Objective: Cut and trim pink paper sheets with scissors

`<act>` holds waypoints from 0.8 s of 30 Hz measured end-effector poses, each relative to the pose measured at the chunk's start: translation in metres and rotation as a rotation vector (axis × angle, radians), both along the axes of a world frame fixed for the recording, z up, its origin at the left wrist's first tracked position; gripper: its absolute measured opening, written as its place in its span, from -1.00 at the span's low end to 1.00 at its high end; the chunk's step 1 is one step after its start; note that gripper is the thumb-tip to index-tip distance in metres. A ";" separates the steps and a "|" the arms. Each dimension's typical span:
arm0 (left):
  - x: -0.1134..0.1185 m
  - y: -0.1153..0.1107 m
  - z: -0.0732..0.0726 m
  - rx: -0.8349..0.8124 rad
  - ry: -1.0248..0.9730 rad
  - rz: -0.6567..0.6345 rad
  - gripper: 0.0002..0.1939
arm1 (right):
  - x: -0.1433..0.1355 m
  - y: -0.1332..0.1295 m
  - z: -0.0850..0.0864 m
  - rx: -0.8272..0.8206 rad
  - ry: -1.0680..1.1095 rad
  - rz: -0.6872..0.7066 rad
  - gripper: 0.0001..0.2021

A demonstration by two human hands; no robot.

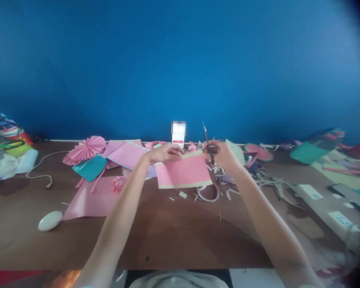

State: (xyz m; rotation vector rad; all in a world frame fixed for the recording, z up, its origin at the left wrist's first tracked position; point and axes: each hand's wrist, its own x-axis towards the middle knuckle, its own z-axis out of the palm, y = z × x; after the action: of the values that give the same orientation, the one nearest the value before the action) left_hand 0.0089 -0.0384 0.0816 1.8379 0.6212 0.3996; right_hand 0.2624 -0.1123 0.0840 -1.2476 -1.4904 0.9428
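Note:
A pink sheet of paper [184,171] with pale yellow strips along its top and bottom edges is held up over the desk. My left hand [168,152] grips its upper left edge with the fingers closed. Near the sheet's upper right corner, my right hand [220,152] is closed around a pair of scissors [207,138], whose blades point up and away from me. Whether the right fingers also touch the paper I cannot tell. Below the sheet, a roll of pale tape [208,193] lies on the desk among small paper scraps [183,195].
A phone [178,134] leans against the blue wall. To the left are a pink folded fan [88,149], a teal paper piece [91,167], a pink sheet [90,200] and a white mouse [50,221]. Power strips [343,221] and paper crafts [259,152] lie on the right.

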 end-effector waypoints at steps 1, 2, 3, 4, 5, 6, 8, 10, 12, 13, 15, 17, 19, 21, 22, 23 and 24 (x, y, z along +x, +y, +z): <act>-0.002 0.000 0.001 0.003 -0.004 0.003 -0.61 | 0.001 0.000 0.000 0.022 -0.045 0.008 -0.70; -0.003 -0.001 0.002 -0.002 -0.007 0.007 -0.62 | 0.001 0.000 -0.001 0.064 -0.110 0.004 -0.72; -0.003 -0.001 0.002 -0.015 -0.015 0.013 -0.62 | 0.001 0.000 -0.001 0.123 -0.205 -0.018 -0.74; -0.003 -0.002 0.003 -0.030 -0.026 0.021 -0.62 | 0.001 -0.001 -0.001 0.193 -0.327 -0.059 -0.74; -0.002 -0.002 0.003 -0.046 -0.033 0.026 -0.62 | 0.001 -0.002 0.000 0.268 -0.469 -0.111 -0.72; -0.002 -0.003 0.004 -0.059 -0.037 0.030 -0.62 | 0.002 -0.003 0.001 0.335 -0.620 -0.155 -0.68; -0.001 -0.004 0.005 -0.076 -0.030 0.034 -0.60 | 0.003 -0.007 0.003 0.441 -0.882 -0.168 -0.56; -0.001 -0.004 0.006 -0.095 -0.013 0.034 -0.55 | 0.004 -0.010 0.005 0.522 -1.043 -0.079 -0.48; -0.001 -0.004 0.006 -0.103 -0.013 0.026 -0.52 | 0.004 -0.011 0.006 0.579 -1.129 0.024 -0.46; -0.002 -0.004 0.007 -0.100 -0.018 0.017 -0.52 | 0.004 -0.011 0.006 0.596 -1.156 0.060 -0.46; -0.002 -0.006 0.007 -0.084 -0.039 0.000 -0.55 | 0.003 -0.011 0.005 0.611 -1.194 0.111 -0.47; -0.002 -0.007 0.008 -0.076 -0.065 -0.004 -0.59 | 0.002 -0.011 0.004 0.611 -1.213 0.135 -0.48; -0.003 -0.008 0.008 -0.067 -0.075 -0.005 -0.62 | 0.002 -0.010 0.003 0.613 -1.219 0.143 -0.49; -0.003 -0.007 0.009 -0.053 -0.076 -0.008 -0.64 | 0.002 -0.009 0.002 0.614 -1.213 0.143 -0.49; -0.003 -0.007 0.009 -0.041 -0.076 -0.006 -0.64 | 0.003 -0.009 0.002 0.613 -1.212 0.146 -0.48; -0.003 -0.006 0.008 -0.028 -0.074 -0.001 -0.64 | 0.003 -0.008 0.002 0.614 -1.211 0.149 -0.48; -0.003 -0.005 0.008 -0.018 -0.069 0.003 -0.64 | 0.004 -0.008 0.001 0.617 -1.211 0.154 -0.49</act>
State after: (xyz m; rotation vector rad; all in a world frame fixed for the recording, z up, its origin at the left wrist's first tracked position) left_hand 0.0064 -0.0439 0.0896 1.7988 0.5784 0.4568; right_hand 0.2661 -0.1203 0.0854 -1.2486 -2.5417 -0.3648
